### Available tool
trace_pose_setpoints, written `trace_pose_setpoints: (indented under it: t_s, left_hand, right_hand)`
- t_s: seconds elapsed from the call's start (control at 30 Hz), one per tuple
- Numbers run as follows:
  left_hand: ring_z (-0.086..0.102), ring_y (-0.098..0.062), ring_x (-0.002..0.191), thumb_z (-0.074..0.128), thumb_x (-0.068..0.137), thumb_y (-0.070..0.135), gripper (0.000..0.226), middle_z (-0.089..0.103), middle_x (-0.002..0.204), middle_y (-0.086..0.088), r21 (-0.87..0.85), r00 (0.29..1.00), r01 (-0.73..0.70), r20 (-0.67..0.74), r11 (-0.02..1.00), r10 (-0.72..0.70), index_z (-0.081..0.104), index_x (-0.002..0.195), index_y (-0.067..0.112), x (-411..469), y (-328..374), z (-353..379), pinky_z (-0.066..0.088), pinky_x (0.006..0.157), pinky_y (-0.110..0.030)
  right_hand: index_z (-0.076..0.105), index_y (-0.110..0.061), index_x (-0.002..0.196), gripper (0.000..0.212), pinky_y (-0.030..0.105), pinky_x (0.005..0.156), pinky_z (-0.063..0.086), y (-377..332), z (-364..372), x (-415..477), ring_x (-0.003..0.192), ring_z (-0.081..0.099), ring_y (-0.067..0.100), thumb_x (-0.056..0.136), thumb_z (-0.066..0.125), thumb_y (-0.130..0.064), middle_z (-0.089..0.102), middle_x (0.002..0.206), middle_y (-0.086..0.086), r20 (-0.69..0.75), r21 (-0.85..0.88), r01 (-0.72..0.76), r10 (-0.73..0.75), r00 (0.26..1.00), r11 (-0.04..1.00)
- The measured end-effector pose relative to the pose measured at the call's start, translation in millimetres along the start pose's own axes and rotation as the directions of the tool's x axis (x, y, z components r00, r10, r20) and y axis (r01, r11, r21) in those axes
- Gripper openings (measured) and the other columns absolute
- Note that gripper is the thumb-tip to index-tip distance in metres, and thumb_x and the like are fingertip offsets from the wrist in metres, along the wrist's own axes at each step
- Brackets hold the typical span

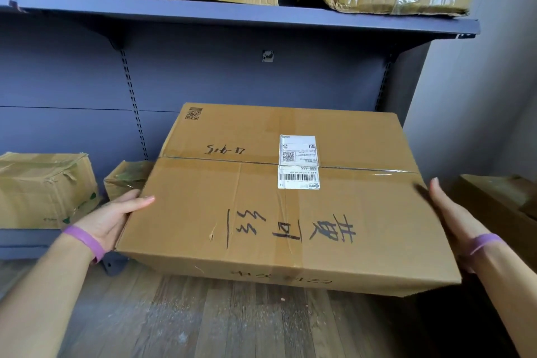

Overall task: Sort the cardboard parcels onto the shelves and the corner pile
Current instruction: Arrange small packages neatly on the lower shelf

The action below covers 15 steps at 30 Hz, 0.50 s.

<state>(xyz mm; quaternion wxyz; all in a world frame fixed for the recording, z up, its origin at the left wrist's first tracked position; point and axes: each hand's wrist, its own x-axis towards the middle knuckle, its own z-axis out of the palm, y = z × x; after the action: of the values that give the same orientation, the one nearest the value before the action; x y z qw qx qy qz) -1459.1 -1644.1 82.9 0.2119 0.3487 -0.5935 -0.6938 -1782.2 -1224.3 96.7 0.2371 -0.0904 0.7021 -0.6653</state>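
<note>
A large cardboard parcel [279, 203] with a white shipping label and black handwriting is held level above the floor, in front of the low shelf. My left hand [113, 218] grips its left edge, thumb lying on top and fingers hidden underneath. At the right edge my right hand [453, 212] holds the parcel, thumb along the top corner and the other fingers hidden behind the side. Both wrists wear purple bands.
The upper shelf [232, 13] carries three taped parcels. On the low shelf sit a dented parcel [43, 189] at the left and a small parcel [128, 177] partly behind the held one. A brown parcel [499, 200] lies in the right corner by the wall. Wooden floor lies below.
</note>
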Motion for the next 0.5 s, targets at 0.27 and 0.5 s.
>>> trace_pose_setpoints:
  t_s: [0.27,0.5]
  left_hand:
    - [0.056,-0.025,0.122,0.065,0.071,-0.015,0.093,0.064,0.130,-0.007,0.086,0.995,-0.034,0.092,0.996,0.026,0.039,0.148,0.031,17.7,-5.2,-10.3,0.043,0.098,-0.042]
    - [0.059,-0.020,0.094,0.024,0.084,-0.014,0.057,0.065,0.103,-0.009,-0.105,0.981,-0.189,-0.072,0.976,0.182,0.056,0.121,0.016,25.2,2.7,9.8,0.042,0.078,-0.031]
  right_hand:
    - [0.062,-0.024,0.127,0.043,0.044,0.094,0.049,0.9,-8.6,6.8,0.107,0.065,0.028,0.093,0.049,0.000,0.068,0.123,0.010,0.124,0.076,0.159,-0.168,0.978,0.984]
    - [0.060,-0.024,0.103,0.059,0.024,0.073,0.060,7.3,-15.6,17.0,0.094,0.071,0.015,0.053,0.067,0.006,0.072,0.101,0.001,0.036,0.180,0.299,-0.310,0.950,0.937]
